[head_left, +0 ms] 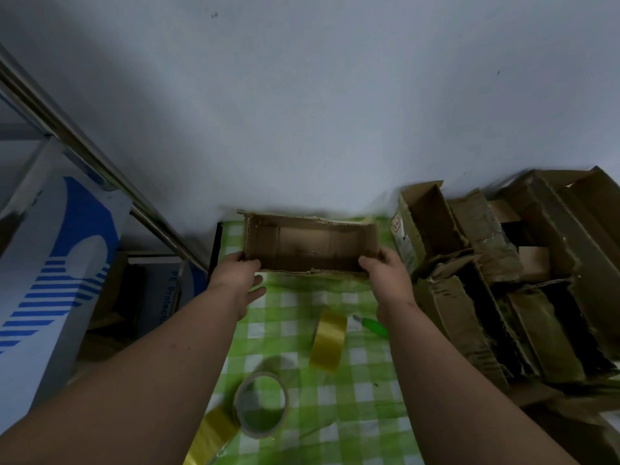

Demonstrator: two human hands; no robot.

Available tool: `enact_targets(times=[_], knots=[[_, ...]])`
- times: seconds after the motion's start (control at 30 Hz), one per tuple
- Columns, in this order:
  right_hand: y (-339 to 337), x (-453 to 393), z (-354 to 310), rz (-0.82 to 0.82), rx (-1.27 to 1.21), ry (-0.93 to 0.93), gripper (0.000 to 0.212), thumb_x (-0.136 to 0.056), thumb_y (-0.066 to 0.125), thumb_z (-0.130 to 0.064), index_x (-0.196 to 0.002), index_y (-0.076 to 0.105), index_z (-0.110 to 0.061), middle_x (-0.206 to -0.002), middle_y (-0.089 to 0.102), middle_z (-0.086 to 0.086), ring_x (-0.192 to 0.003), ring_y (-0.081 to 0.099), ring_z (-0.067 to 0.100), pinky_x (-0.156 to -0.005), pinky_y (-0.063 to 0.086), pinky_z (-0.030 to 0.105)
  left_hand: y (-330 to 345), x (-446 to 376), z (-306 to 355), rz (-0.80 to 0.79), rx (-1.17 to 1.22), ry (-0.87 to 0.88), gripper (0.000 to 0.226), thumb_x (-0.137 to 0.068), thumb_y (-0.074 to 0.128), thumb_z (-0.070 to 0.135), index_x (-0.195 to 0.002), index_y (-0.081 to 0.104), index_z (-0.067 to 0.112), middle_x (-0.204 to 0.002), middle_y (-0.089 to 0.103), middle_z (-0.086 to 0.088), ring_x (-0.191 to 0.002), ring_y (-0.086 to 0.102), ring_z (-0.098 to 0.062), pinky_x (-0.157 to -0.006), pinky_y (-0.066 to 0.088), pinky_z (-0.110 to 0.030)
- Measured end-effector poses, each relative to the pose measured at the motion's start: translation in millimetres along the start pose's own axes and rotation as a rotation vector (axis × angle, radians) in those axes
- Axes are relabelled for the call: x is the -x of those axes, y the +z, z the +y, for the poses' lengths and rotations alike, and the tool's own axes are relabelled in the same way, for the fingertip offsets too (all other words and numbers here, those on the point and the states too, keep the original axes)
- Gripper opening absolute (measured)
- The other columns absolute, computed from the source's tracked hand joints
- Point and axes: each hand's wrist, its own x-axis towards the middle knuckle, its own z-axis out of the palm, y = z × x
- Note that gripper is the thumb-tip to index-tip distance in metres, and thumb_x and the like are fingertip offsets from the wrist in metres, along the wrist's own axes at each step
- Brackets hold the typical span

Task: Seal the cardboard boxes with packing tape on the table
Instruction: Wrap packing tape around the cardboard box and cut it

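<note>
An open brown cardboard box [310, 245] lies at the far edge of the green checked tablecloth [335, 414], its hollow inside facing me. My left hand [236, 275] grips its left end with the thumb on the near rim. My right hand [382, 273] grips its right end. A yellowish roll of packing tape [328, 340] stands on edge in the middle of the cloth. A second roll [260, 406] lies flat nearer to me, with a loose strip of yellow tape [209, 437] trailing to its lower left.
A green-handled cutter [372, 325] lies just right of the standing roll. Several open, torn cardboard boxes [503, 280] are heaped along the table's right side. A white and blue carton [50, 280] and a metal rail [100, 172] stand to the left. A pale wall rises behind.
</note>
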Motion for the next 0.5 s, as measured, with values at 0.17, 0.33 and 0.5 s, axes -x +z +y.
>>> enact_targets(times=[0.17,0.33,0.5], knots=[[1.8,-7.5,-2.9,-0.023,-0.056,0.015,0.049,-0.099,0.052,-0.015,-0.143,0.045,-0.034,-0.137,0.053,-0.002,-0.125,0.049,0.024,-0.102,0.043,0.047,8.2,-7.5,2.9,0.024,-0.076,0.050,0.044,-0.098,0.055,0.010,-0.140,0.048,0.017,-0.124,0.053,-0.005,-0.109,0.052,-0.023,-0.086,0.052,-0.035],[-1.9,-19.2,-15.1,0.017,-0.057,-0.073,0.052,-0.098,0.054,-0.015,-0.145,0.041,-0.035,-0.133,0.053,-0.007,-0.124,0.048,0.020,-0.110,0.038,0.047,23.4,-15.6,12.6,0.007,-0.129,0.106,0.032,-0.097,0.058,0.017,-0.126,0.052,0.028,-0.107,0.058,-0.002,-0.090,0.056,-0.017,-0.091,0.054,-0.038],[-2.3,-36.1,-25.1,0.096,-0.040,-0.097,0.065,-0.094,0.059,-0.024,-0.151,0.028,-0.032,-0.141,0.048,0.000,-0.126,0.048,0.027,-0.108,0.040,0.051,40.8,-21.4,21.1,-0.018,-0.192,0.156,0.026,-0.096,0.058,0.021,-0.119,0.052,0.033,-0.093,0.056,0.003,-0.095,0.055,-0.019,-0.095,0.050,-0.040]])
